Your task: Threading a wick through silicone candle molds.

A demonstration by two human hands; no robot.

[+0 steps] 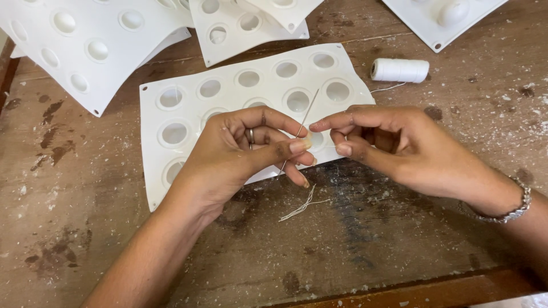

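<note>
Over the white mould (228,91), the left hand (240,151) pinches a long needle (301,128) that slants up across it; the right hand (394,145) meets it fingertip to fingertip, thread ends (299,208) dangling below, spool (399,70) right of the mould

Worn, stained wooden table (114,251), white dimpled mould sheets (240,91), white thread spool (399,70), loose thread strands (299,210)

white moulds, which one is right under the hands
The flat white mould lying in the middle of the table; the others sit farther back along the top edge.
</note>
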